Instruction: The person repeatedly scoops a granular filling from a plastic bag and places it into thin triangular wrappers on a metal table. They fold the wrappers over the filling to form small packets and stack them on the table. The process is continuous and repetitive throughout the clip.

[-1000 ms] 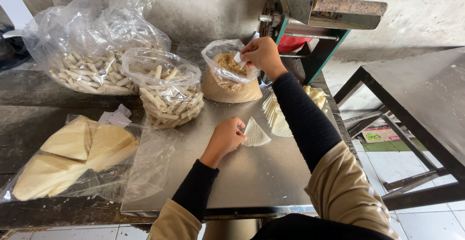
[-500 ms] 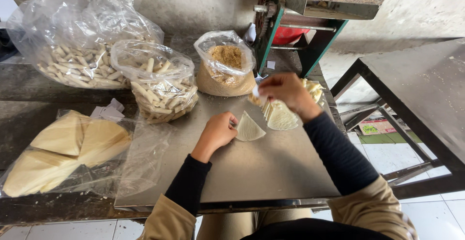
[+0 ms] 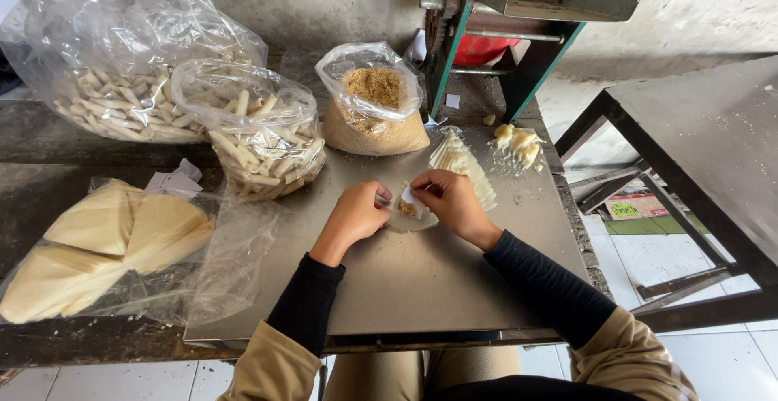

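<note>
A thin pale dough wrapper [image 3: 409, 216] lies on the metal table [image 3: 421, 279] with a small heap of brown filling on it. My left hand [image 3: 356, 215] presses on the wrapper's left edge. My right hand [image 3: 450, 198] pinches a small white scoop over the filling. Beside my right hand sits a stack of triangular wrappers [image 3: 463, 166]. Straight behind stands an open clear bag of brown filling [image 3: 374, 105].
Two clear bags of rolled pale sticks [image 3: 259, 138] [image 3: 121, 101] stand at the back left. A bag of folded dough sheets [image 3: 113, 239] lies at the left. A few dough scraps [image 3: 519, 143] and a green-framed roller machine [image 3: 519, 12] are behind; a dark table [image 3: 713, 142] stands right.
My right hand came back from the filling bag to the wrapper and now puts filling on it. My left hand stayed at the wrapper's edge.
</note>
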